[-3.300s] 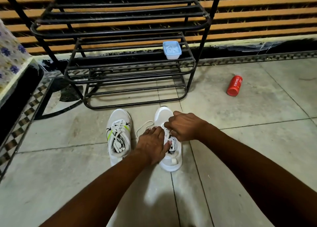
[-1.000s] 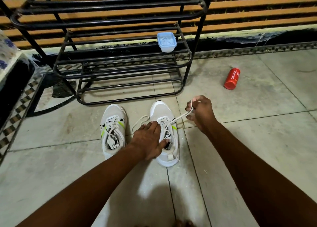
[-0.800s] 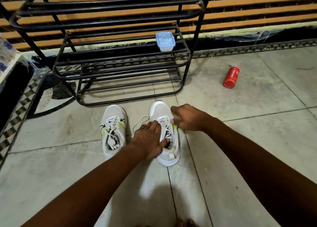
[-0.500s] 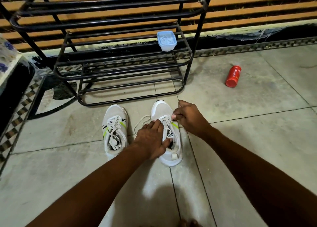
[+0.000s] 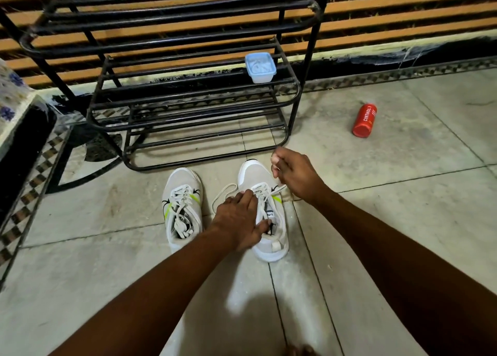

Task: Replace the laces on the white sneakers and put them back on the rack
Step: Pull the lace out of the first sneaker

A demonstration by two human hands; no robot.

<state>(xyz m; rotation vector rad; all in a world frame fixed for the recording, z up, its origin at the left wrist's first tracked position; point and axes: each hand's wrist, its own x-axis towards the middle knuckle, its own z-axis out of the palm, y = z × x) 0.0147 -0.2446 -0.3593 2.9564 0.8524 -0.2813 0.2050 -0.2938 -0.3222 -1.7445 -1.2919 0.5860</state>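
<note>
Two white sneakers stand side by side on the tiled floor in front of the black metal rack (image 5: pixel 188 94). The left sneaker (image 5: pixel 183 207) is laced, its lace ends tucked inside. My left hand (image 5: pixel 238 221) rests on the right sneaker (image 5: pixel 265 213), thumb at its opening, holding it down. My right hand (image 5: pixel 291 172) is raised past the shoe's toe side and pinches the white lace (image 5: pixel 278 188), drawn taut from the eyelets. A loose loop of lace (image 5: pixel 223 194) lies on the floor between the shoes.
A small blue-lidded plastic box (image 5: pixel 260 67) sits on the rack's middle shelf. A red bottle (image 5: pixel 365 120) lies on the floor to the right. A patterned cloth edge (image 5: pixel 10 100) and dark furniture stand at the far left. Slatted wall behind.
My right hand has lifted away from the eyelets, up and to the right, pulling the lace taut. My left hand stays on the right sneaker.
</note>
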